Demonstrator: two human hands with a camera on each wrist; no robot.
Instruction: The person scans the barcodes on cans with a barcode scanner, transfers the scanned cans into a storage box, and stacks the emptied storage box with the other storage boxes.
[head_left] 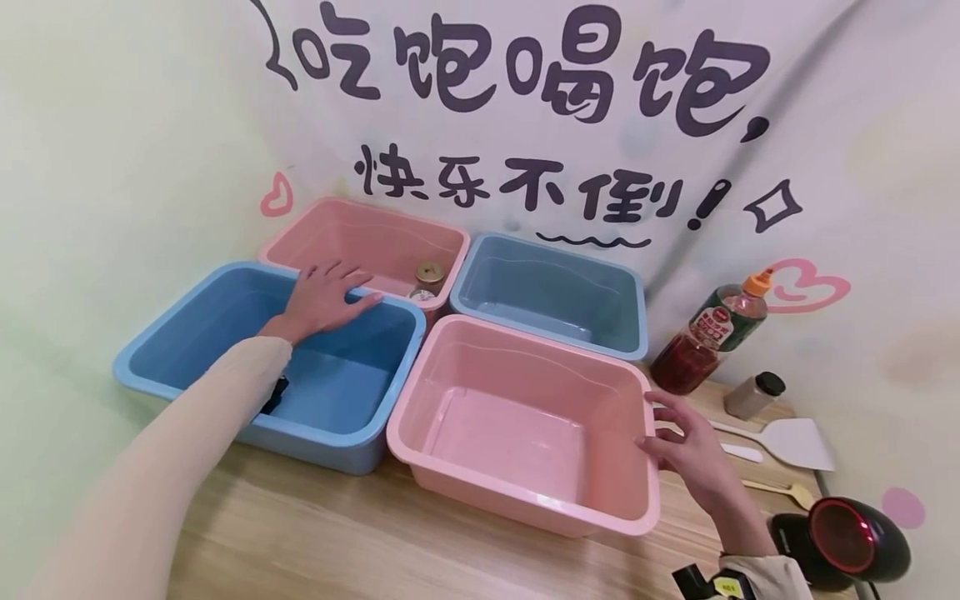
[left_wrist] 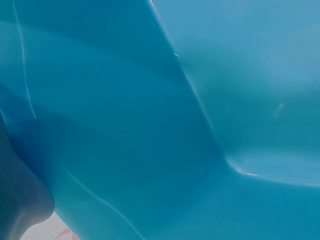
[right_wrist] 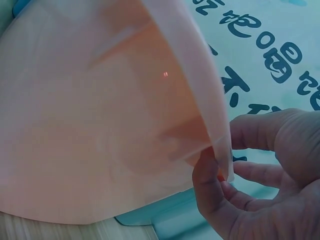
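My left hand (head_left: 326, 298) lies over the far rim of the front-left blue basin (head_left: 330, 379), fingers reaching past the edge and thumb held out to the side. In the left wrist view, the basin's smooth blue inner wall (left_wrist: 125, 125) fills the picture, with part of the hand at the lower left. My right hand (head_left: 693, 446) pinches the right rim of the front pink basin (head_left: 510, 450). The right wrist view shows the thumb inside that rim and the other fingers outside. Nothing lies in this pink basin. Something black (head_left: 276, 396) shows below the left sleeve, partly hidden.
Behind stand another pink basin (head_left: 360, 250) holding two cans (head_left: 431, 273), and another blue basin (head_left: 547, 292). At the right are a red sauce bottle (head_left: 712, 329), a black-capped jar (head_left: 753, 394), a white spatula (head_left: 798, 442), a yellowish spoon (head_left: 800, 494) and a black device (head_left: 843, 537).
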